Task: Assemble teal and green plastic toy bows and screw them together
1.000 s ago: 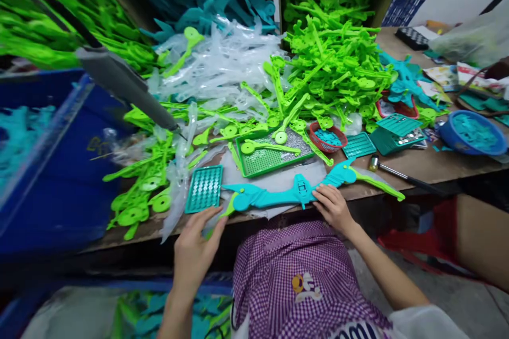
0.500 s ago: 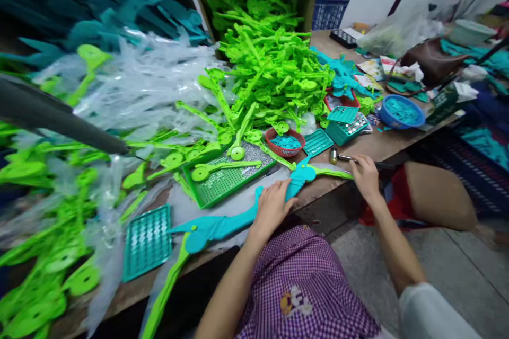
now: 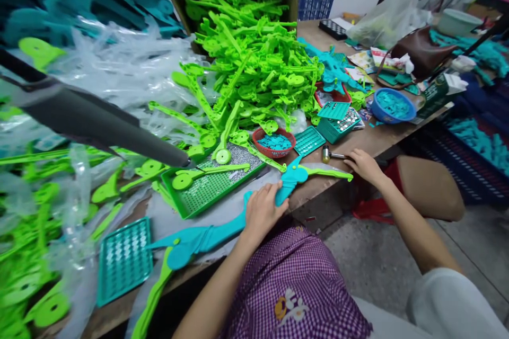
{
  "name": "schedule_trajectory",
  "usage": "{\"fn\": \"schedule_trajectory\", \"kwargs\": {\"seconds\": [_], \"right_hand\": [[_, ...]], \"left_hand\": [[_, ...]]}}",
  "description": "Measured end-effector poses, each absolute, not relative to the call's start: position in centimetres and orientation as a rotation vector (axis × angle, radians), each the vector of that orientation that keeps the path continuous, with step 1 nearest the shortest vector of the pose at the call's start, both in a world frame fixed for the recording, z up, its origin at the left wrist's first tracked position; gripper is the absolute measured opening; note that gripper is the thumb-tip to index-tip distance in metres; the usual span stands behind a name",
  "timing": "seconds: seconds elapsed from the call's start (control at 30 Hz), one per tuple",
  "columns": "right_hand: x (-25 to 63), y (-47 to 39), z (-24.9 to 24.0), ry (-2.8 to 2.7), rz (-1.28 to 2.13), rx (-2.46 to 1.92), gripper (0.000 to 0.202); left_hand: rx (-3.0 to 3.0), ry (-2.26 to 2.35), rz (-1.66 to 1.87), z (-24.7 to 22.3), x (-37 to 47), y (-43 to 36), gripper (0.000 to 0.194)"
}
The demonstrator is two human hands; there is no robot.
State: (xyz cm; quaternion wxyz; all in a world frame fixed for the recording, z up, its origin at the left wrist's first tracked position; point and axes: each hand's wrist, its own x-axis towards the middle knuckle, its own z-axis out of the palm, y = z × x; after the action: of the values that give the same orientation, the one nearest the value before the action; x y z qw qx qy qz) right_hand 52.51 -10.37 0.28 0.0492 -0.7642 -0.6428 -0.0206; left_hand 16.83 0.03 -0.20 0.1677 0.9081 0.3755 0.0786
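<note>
My left hand (image 3: 264, 207) is closed over the middle of a long blue plastic piece (image 3: 222, 234) at the table's front edge. Green plastic arms (image 3: 328, 171) are joined to that piece at both ends. On the right, my right hand (image 3: 365, 165) has its fingers around the handle of a small hammer (image 3: 326, 154), whose head lies on the table beyond the green arm. Behind my left hand sits a green tray (image 3: 207, 198) with small metal bits and a loose green arm.
A large heap of green arms (image 3: 258, 63) rises at the back. Red basket (image 3: 274, 152), teal box (image 3: 338, 128) and blue bowl (image 3: 393, 106) stand to the right. A teal tray (image 3: 125, 259) is front left. A dark grey tool (image 3: 119, 130) juts in from the left. A stool (image 3: 429, 185) stands right.
My view has shifted, so most things sit further left in the picture. My right hand has come in closer around the hammer's handle; my left hand stays on the blue piece.
</note>
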Motion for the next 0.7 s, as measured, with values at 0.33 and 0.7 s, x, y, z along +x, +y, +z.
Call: {"fn": "schedule_trajectory", "kwargs": {"seconds": [0.33,0.7], "right_hand": [[41.5,-15.7,0.8,-1.554,0.051,-2.148,0.040],[35.4,-16.5,0.6,-1.339,0.105,-2.209,0.040]], "left_hand": [[2.564,1.036,0.280,-0.4,16.7,0.3,0.044],[2.593,1.068,0.255,-0.1,16.8,0.1,0.045]]}}
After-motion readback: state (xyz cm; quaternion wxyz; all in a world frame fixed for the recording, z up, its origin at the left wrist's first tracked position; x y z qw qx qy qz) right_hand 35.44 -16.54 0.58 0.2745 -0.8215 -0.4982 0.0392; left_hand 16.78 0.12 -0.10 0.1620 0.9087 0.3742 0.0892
